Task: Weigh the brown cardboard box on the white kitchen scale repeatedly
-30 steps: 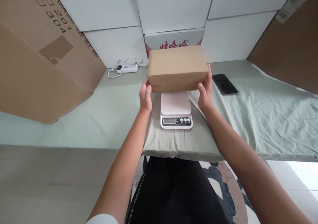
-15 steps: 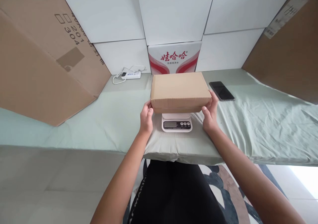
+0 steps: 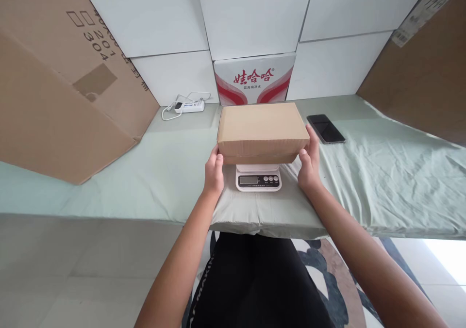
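Observation:
A brown cardboard box (image 3: 262,122) rests on, or is held just over, a white digital scale (image 3: 258,186); the contact between them is hidden. My left hand (image 3: 214,172) grips the box's near left corner, thumb at the front and fingers along the side. On the other side, my right hand (image 3: 309,162) holds the near right corner, its fingers along the side wall and the thumb by the front edge. The scale's display and several buttons show below the box's front face, while its platform is mostly covered.
A black phone (image 3: 325,128) lies to the right of the box. At the back left is a white power strip (image 3: 190,106) with a cable. Large cartons stand left (image 3: 73,90) and right (image 3: 429,71). A white-and-red carton (image 3: 255,79) is behind, against white panels. Green cloth (image 3: 153,182) covers the table.
The box sits almost where it was, with both hands still at its sides. My right thumb has shifted slightly up and right, and the view has moved a little.

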Demonstrator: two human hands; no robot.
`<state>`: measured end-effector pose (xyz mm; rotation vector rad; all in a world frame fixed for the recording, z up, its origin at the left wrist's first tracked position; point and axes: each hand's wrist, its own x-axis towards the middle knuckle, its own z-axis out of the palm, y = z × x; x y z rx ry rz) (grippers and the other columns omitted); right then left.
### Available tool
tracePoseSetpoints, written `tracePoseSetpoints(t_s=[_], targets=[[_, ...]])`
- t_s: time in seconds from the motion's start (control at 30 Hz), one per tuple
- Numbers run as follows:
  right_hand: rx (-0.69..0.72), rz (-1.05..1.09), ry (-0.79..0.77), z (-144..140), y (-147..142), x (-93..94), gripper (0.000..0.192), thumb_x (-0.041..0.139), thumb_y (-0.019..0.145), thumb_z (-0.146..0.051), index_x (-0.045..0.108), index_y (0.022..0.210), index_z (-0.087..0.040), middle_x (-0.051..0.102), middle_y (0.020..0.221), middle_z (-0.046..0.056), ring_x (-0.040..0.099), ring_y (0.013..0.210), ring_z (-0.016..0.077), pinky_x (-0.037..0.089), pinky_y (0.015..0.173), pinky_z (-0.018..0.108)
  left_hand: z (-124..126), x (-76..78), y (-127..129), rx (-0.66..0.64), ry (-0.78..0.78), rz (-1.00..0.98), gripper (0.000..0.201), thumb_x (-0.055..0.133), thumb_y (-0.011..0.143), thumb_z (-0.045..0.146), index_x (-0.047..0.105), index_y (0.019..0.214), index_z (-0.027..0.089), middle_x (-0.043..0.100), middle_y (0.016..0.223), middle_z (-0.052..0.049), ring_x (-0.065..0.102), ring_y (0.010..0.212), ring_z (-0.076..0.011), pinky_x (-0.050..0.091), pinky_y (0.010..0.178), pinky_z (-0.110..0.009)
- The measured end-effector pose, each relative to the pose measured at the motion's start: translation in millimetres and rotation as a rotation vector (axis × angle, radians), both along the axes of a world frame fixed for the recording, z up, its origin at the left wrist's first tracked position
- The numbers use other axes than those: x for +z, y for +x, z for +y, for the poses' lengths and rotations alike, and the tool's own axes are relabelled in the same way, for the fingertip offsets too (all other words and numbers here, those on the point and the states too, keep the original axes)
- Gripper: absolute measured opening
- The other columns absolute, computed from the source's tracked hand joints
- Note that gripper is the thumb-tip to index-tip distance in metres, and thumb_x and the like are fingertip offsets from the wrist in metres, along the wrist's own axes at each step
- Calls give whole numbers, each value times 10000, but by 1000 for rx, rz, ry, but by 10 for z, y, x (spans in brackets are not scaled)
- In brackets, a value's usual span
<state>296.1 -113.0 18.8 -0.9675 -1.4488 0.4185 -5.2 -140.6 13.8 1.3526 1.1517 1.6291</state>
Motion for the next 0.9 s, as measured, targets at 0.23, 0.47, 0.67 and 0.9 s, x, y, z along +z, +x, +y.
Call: tracePoseSetpoints(t_s=[0.23, 0.47, 0.67, 0.9], targets=[[-17, -8, 36, 60, 15, 239, 816, 563, 1002, -851, 509, 1703, -438, 533, 1813, 63, 443, 1751, 455, 344, 1470, 771, 67, 220, 34, -20, 64, 19, 721, 616, 1009, 863, 807, 1386, 279, 822, 1523, -117, 718, 1516, -395, 581, 1264, -509], [119, 8, -12, 767, -99, 460, 918, 538, 956, -938, 399, 1731, -468, 645, 1683, 93, 577, 1634, 475, 524, 1317, 788, 907, 436, -33, -46, 60, -31, 766, 651, 958, 926, 796, 1305, 259, 837, 1429, -124, 722, 1498, -394, 555, 1296, -511], [41, 3, -34, 1183, -204, 162, 1062, 481, 873, -1035, 453, 1682, -347, 614, 1713, 145, 497, 1696, 469, 437, 1411, 731, 1294, 77, 67, 30, -58, -105, 896, 664, 887, 1000, 745, 1365, 247, 780, 1555, -162, 670, 1575, -386, 503, 1357, -518], [109, 43, -169, 1334, -8, -130, 1069, 555, 846, -1025, 385, 1704, -412, 673, 1617, 115, 644, 1535, 456, 541, 1297, 748, 1281, -46, 61, 8, -136, -110, 833, 682, 918, 965, 761, 1343, 254, 804, 1491, -141, 701, 1536, -380, 503, 1371, -551]])
